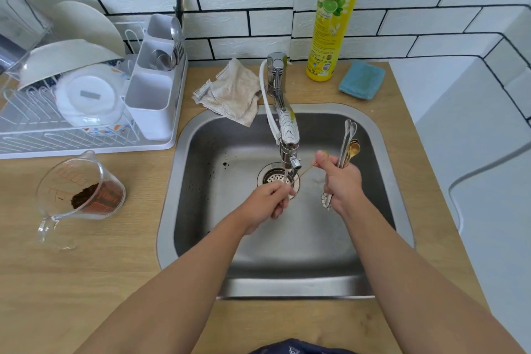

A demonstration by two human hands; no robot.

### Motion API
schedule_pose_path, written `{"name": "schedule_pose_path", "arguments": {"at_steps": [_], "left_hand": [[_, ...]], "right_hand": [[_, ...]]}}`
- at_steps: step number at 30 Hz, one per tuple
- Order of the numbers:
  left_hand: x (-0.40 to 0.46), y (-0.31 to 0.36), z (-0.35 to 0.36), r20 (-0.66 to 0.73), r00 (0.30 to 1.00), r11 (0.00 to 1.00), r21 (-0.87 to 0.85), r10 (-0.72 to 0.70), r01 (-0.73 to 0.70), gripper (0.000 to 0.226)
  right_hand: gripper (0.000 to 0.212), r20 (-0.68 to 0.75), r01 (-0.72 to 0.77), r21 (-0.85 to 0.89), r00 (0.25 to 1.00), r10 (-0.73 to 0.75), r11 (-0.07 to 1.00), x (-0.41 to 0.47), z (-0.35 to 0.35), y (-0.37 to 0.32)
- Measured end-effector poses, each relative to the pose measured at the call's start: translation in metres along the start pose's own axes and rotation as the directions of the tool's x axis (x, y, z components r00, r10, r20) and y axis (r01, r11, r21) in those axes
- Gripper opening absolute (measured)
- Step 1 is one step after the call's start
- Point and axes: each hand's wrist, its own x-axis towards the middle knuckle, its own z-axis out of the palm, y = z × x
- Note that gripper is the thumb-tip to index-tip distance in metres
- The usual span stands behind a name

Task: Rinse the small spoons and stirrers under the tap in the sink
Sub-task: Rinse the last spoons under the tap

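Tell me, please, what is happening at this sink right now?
A person is rinsing small cutlery over the steel sink. The right hand grips a bundle of spoons and stirrers, their bowls pointing up, and also pinches one end of a thin gold stirrer. The left hand holds the other end of it under the tap, where a thin stream of water runs. A measuring jug with dark grounds stands on the counter to the left.

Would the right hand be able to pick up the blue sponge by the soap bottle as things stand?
Probably not yet: the right hand already grips a bundle of spoons and stirrers, though the path to the blue sponge looks clear.
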Motion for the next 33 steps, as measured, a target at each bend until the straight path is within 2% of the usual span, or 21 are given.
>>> {"name": "schedule_pose_path", "arguments": {"at_steps": [3,8,12,15,20,22,26,30,33], "left_hand": [[-0.015,-0.02,-0.012,0.033,0.996,0.986,-0.145,-0.08,0.084,0.025],[-0.008,-0.012,0.001,-0.188,0.968,0.966,-0.231,-0.164,0.118,0.024],[0.002,-0.001,0.026,-0.323,0.921,0.949,-0.293,-0.216,0.119,0.033],[0.005,0.002,0.037,-0.399,0.897,0.964,-0.248,-0.191,0.095,0.037],[-0.002,-0.001,0.043,-0.208,0.972,0.967,-0.25,-0.109,0.055,0.016],[-0.003,0.001,0.045,-0.215,0.967,0.958,-0.276,-0.139,0.077,0.016],[0.001,0.01,0.043,-0.267,0.915,0.926,-0.31,-0.303,0.217,0.035],[0.001,0.012,0.024,-0.024,0.86,0.824,-0.3,-0.51,0.481,0.054],[0.0,0.012,0.011,0.057,0.865,0.825,-0.278,-0.498,0.493,0.055]], "right_hand": [[0.026,-0.01,-0.016,-0.013,1.0,0.016,1.0,-0.001,0.0,0.01],[0.025,-0.068,-0.07,0.12,0.995,0.078,0.99,-0.009,0.006,0.022],[0.043,-0.163,-0.093,0.09,0.981,0.107,0.992,-0.005,0.002,0.027],[0.034,-0.196,-0.099,0.109,0.973,0.119,0.989,-0.004,-0.002,0.026],[0.026,-0.222,-0.089,0.136,0.968,0.118,0.987,0.0,-0.01,0.024],[0.028,-0.212,-0.086,0.123,0.971,0.11,0.989,0.0,-0.01,0.024],[0.024,-0.168,-0.08,0.144,0.98,0.104,0.986,-0.002,-0.008,0.025],[0.022,-0.029,-0.025,0.15,0.999,0.03,0.988,-0.002,-0.009,0.021],[0.027,0.003,-0.013,0.106,1.0,0.013,0.994,-0.003,-0.011,0.022]]}}
